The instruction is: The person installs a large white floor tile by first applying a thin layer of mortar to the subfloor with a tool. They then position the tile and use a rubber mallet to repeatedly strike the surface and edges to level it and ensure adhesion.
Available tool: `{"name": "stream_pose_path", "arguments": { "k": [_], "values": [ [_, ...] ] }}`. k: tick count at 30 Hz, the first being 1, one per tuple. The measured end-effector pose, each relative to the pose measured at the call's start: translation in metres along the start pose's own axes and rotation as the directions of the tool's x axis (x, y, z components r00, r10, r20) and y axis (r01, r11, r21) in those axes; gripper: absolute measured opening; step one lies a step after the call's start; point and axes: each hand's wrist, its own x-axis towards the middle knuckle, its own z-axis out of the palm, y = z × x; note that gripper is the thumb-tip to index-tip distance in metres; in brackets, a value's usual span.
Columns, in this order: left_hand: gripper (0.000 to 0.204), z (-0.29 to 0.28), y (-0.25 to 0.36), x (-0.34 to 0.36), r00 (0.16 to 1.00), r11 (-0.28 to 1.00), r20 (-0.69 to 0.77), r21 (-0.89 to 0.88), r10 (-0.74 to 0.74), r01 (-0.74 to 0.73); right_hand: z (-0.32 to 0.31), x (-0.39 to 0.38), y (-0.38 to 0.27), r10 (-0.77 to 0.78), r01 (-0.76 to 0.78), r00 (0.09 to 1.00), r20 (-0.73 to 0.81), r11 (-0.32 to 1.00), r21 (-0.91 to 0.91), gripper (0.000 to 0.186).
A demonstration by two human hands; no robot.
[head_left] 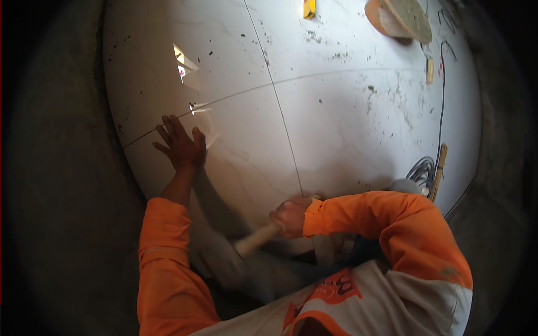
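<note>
My left hand (182, 147) lies with fingers spread on a glossy white floor tile (246, 162), close to a joint line between tiles. Wrapped round the wooden handle of a mallet (256, 239) is my right hand (290, 216), closed, low in front of my body. The mallet's greyish head is smeared by motion at the handle's left end. Whether it touches the tile cannot be made out.
At the far right, an orange-brown container (386, 19) crusted with grey cement rests on the tiles. A yellow block-like object (309, 8) lies at the far edge. Coiled dark cable (421, 171) and a wooden stick (440, 168) lie rightward. Rough concrete (61, 168) borders the left.
</note>
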Motion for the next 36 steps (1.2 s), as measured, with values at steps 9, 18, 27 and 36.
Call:
{"name": "stream_pose_path", "arguments": {
  "k": [9,18,27,36],
  "values": [
    [0.080,-0.004,0.006,0.014,1.000,0.999,-0.016,-0.034,-0.016,0.016,0.036,0.014,0.034,-0.180,0.191,0.969,-0.172,0.981,0.047,0.023],
    [0.080,-0.005,0.013,0.012,1.000,0.999,-0.006,-0.049,-0.008,0.007,0.042,0.024,0.080,0.006,0.003,0.998,-0.060,0.990,0.139,0.024],
    [0.079,-0.002,0.015,0.011,0.999,0.997,-0.021,-0.073,-0.024,0.022,0.011,0.012,0.086,0.342,-0.362,0.929,0.141,0.919,0.156,0.022],
    [0.080,-0.002,0.015,0.013,1.000,0.998,-0.011,-0.069,-0.014,0.014,0.024,0.016,0.093,0.400,-0.399,0.917,-0.015,0.917,0.016,0.028]
  ]
}}
